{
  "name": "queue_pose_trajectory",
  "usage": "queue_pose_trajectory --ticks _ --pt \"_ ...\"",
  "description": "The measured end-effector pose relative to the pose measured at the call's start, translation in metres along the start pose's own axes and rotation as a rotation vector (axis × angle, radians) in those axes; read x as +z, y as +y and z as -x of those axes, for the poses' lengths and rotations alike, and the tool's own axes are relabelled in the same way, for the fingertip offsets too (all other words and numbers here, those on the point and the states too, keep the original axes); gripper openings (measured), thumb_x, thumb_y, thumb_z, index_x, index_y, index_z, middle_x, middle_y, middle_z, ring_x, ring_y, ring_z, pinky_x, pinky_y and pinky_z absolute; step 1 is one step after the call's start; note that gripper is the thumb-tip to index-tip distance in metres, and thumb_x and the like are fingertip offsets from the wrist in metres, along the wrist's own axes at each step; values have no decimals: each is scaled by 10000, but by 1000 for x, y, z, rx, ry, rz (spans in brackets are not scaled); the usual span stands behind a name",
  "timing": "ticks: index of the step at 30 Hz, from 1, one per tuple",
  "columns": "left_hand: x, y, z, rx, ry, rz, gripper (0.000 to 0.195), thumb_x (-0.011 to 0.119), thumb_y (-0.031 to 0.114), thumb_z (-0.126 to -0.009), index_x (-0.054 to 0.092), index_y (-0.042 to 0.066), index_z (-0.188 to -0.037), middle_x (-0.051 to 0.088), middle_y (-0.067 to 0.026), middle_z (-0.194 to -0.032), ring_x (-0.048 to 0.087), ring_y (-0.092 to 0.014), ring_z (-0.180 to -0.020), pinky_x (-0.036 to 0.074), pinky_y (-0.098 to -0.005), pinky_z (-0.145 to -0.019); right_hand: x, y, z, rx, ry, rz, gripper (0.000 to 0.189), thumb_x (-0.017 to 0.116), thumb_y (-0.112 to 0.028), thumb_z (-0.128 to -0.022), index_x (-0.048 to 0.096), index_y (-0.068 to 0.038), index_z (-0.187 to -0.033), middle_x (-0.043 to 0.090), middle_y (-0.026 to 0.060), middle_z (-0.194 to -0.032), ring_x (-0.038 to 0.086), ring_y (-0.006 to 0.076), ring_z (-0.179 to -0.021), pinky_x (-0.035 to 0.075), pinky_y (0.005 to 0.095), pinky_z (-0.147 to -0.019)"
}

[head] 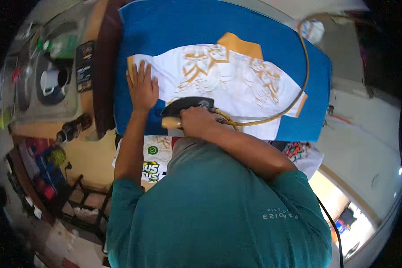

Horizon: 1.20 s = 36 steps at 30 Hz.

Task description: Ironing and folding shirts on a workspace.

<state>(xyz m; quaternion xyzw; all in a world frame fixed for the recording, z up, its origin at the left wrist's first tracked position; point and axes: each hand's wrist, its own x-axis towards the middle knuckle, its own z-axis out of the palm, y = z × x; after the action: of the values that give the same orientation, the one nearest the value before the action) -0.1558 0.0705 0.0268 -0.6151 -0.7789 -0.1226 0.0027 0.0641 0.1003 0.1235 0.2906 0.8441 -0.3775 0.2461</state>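
Note:
A white short-sleeved shirt (238,90) with gold leaf patterns and a gold collar (243,46) lies spread on a blue cloth (160,30). My left hand (143,89) presses flat on its left sleeve, fingers spread near the gold cuff. The fist of my right hand (199,122) is closed around the pale handle (171,122) of a black clothes iron (186,104). The iron rests at the shirt's lower left part, near my body; its underside is hidden. From the handle a yellowish cord (274,118) runs right across the shirt.
Left of the blue cloth stands a sink (77,110) holding a white mug (49,82) and a green bottle (63,47). A dark bottle (74,128) is by the counter edge. The cord arches past the cloth's right side. More printed garments (157,147) hang below the front edge.

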Motion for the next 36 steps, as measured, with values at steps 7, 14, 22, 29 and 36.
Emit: queue_pose_trajectory --ticks 7,14,22,29,36 --pt "7 92 64 142 -186 135 646 524 331 -960 416 19 -1516 316 -199 -1622 240 -419 -1513 123 -598 -1232 14 180 119 600 544 -275 349 670 -187 -705 720 41 -964 705 309 -946 700 449 -936 567 494 -857" --pt "23 88 68 142 -196 42 727 502 401 -969 327 19 -1562 250 -173 -1658 171 -406 -1541 65 -594 -1243 60 305 251 956 620 -301 380 615 -200 -747 682 107 -961 681 353 -981 660 492 -1008 525 509 -932" --pt "11 121 79 -91 15 -75 743 563 388 -939 345 16 -1544 338 -231 -1598 302 -413 -1482 202 -579 -1206 50 359 310 957 790 -393 372 612 -128 -748 663 49 -1071 691 308 -1081 658 463 -1061 518 505 -925" --pt "29 86 64 -1006 -154 426 590 660 214 -881 500 -24 -1396 583 -218 -1342 604 -350 -1159 462 -483 -1018 42 390 295 853 1278 201 443 766 -199 -759 642 -7 -1139 651 243 -1205 635 482 -1020 526 525 -896" --pt "3 28 15 -1275 -125 1821 352 492 238 -1040 587 8 -1289 679 -126 -1239 662 -277 -1123 556 -427 -936 29 438 199 652 1058 -1821 257 583 -309 -1020 651 -94 -897 607 26 -764 573 161 -666 499 334 -615"
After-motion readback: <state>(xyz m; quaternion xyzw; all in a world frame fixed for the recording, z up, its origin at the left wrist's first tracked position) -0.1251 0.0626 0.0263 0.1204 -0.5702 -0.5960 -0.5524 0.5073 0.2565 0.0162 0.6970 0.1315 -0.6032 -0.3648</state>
